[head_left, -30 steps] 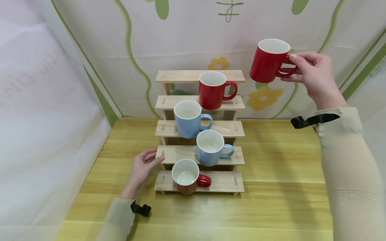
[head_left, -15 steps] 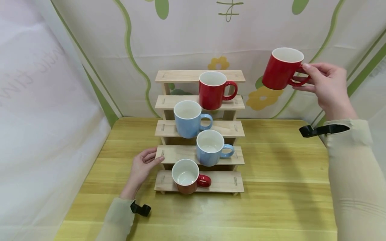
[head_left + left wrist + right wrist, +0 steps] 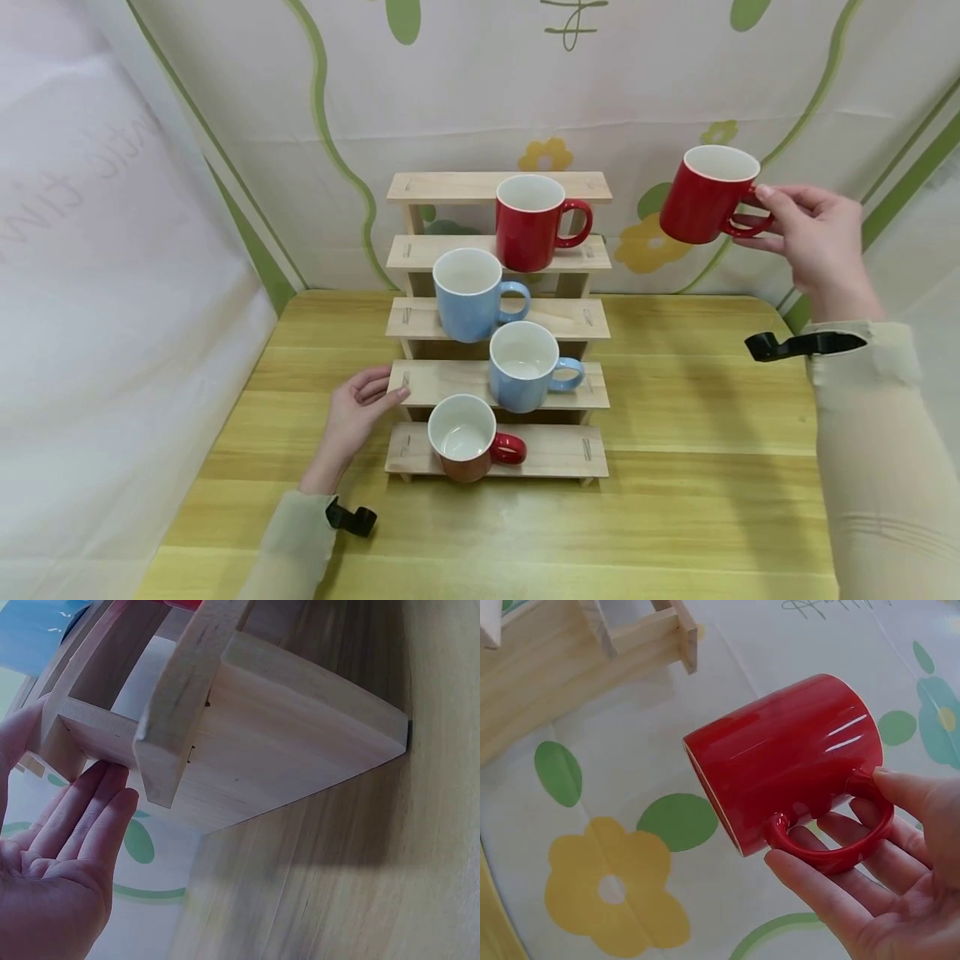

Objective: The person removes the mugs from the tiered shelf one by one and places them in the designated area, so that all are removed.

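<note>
In the head view my right hand (image 3: 821, 237) holds a red mug (image 3: 705, 200) by its handle, up in the air to the right of a stepped wooden rack (image 3: 442, 379). Its white inside faces up, and the right wrist view shows the thumb and fingers on the handle (image 3: 832, 859). My left hand (image 3: 360, 408) grips the left end of the rack's second-lowest step, thumb on top and fingers below. Another red mug (image 3: 527, 229) stands on the second step from the top. Lower down are a blue mug (image 3: 468, 304), a second blue mug (image 3: 517, 383) and a red-handled mug (image 3: 462, 450).
The rack stands on a wood-grain table (image 3: 697, 500). Behind it hangs a white cloth (image 3: 465, 92) with green and yellow flower prints, and another white cloth (image 3: 112, 292) closes the left side. The rack's top step (image 3: 450, 188) is highest and farthest back.
My right hand has carried the red mug to the right and downward, away from the rack. My left hand and the mugs on the steps have stayed in place.
</note>
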### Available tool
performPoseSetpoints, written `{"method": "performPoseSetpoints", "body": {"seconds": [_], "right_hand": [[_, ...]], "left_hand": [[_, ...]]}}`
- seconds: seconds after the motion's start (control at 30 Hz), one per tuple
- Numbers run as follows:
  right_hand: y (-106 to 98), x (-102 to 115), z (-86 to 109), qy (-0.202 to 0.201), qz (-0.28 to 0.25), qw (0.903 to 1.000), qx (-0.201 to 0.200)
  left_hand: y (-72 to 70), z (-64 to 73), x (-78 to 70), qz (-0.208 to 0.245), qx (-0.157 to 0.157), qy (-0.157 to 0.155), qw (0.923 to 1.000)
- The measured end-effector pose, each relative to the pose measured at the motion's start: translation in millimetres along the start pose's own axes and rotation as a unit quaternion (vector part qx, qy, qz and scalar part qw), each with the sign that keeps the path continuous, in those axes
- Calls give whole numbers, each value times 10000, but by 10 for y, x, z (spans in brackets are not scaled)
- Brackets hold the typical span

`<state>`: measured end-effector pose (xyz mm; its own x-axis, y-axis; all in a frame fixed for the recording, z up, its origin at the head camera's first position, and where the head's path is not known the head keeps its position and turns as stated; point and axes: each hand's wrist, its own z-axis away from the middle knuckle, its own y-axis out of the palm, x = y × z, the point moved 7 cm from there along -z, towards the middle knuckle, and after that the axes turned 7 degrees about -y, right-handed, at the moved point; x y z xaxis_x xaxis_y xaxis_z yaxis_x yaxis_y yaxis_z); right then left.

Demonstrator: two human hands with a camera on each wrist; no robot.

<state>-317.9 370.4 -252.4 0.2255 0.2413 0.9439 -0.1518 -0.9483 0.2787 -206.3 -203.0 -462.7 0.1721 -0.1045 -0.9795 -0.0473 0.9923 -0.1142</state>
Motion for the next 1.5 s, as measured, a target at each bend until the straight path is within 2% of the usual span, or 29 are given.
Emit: {"method": "performPoseSetpoints", "body": {"seconds": [0.43, 0.73, 0.87, 1.17, 1.5], "right_hand": [[-137, -406, 41, 31, 366, 9990, -245], [-192, -906, 92, -14, 181, 9983, -545], [-194, -1148, 132, -35, 271, 9975, -645], [-212, -1612, 290, 292, 577, 9918, -1104], [-242, -1988, 373, 488, 365, 9860, -1555]], "left_hand": [[15, -14, -21, -5, 18, -28, 10000], [9, -22, -14, 4, 4, -17, 10000], [6, -27, 2, 46, 4, -3, 10000], [9, -15, 5, 51, 5, 6, 10000], [3, -16, 16, 62, -10, 34, 10000]]}}
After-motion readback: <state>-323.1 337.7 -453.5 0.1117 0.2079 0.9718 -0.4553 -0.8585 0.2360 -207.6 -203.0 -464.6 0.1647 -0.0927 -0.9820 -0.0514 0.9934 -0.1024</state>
